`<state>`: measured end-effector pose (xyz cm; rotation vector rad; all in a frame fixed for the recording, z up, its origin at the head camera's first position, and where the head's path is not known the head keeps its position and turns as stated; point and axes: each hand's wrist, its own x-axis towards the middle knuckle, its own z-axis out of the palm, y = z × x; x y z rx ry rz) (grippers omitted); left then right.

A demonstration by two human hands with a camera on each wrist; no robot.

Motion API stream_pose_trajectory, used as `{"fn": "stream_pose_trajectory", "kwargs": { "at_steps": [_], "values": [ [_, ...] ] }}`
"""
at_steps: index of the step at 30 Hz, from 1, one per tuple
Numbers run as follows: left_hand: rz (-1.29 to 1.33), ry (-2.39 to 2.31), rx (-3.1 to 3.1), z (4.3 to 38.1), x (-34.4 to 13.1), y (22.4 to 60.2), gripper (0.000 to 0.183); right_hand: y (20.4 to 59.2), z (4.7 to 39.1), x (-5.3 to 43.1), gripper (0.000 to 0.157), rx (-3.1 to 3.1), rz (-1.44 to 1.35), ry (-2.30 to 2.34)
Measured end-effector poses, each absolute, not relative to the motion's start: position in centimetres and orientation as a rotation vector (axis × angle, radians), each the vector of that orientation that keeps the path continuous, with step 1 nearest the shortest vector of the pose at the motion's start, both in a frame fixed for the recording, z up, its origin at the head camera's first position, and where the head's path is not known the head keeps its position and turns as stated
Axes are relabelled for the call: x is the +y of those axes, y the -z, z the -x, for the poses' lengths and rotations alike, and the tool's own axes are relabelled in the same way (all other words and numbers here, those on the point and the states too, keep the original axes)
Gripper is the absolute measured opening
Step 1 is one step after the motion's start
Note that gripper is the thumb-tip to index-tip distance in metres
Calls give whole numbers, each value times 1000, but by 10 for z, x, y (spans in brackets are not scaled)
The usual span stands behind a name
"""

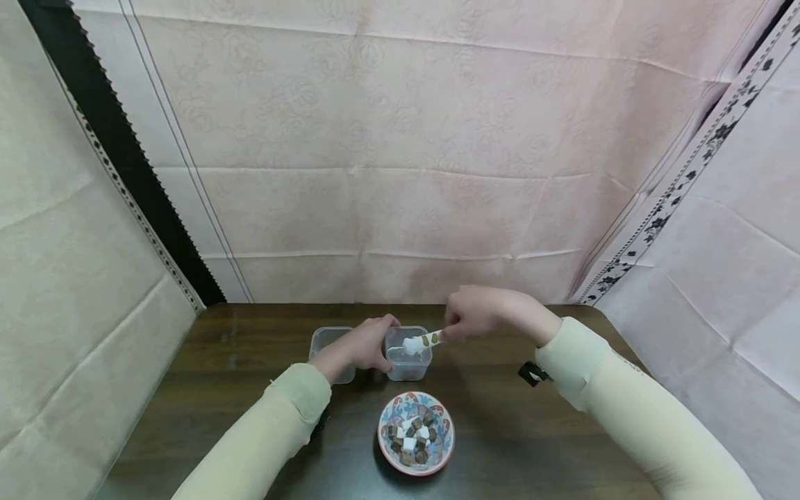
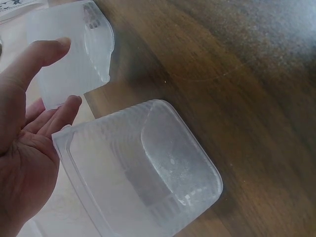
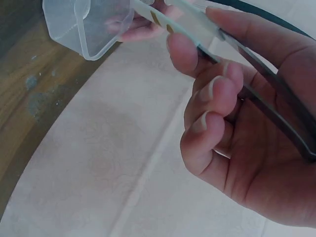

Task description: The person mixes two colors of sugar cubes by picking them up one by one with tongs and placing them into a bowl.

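Note:
Two clear plastic containers stand side by side near the table's far edge. My left hand grips the right container at its left side, thumb on the near wall, fingers at the far side; the same container fills the upper left of the left wrist view. Behind that forearm, the left container is partly hidden. My right hand holds a pair of tongs with dark legs and pale, gold-patterned ends. Their white tips point left, over the right container's opening.
A patterned bowl with several white and brown cubes sits nearer to me on the dark wooden table. A pale cloth wall rises behind the far edge, with more cloth on both sides.

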<state>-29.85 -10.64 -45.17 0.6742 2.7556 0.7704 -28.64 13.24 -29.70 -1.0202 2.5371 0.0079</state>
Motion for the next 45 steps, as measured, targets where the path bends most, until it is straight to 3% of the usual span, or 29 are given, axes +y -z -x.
{"fn": "stream_pose_trajectory", "kwargs": {
  "at_steps": [11, 26, 37, 45],
  "values": [
    [-655, -786, 2745, 295, -106, 449, 79, 305, 261, 156, 44, 2502, 1184, 96],
    [-651, -798, 2748, 296, -106, 447, 79, 324, 230, 158, 47, 2486, 1199, 107],
    [-626, -812, 2733, 295, -107, 448, 78, 338, 223, 150, 56, 2488, 1248, 53],
    [-646, -797, 2738, 293, -106, 445, 78, 339, 224, 146, 50, 2493, 1154, 37]
  ]
}}
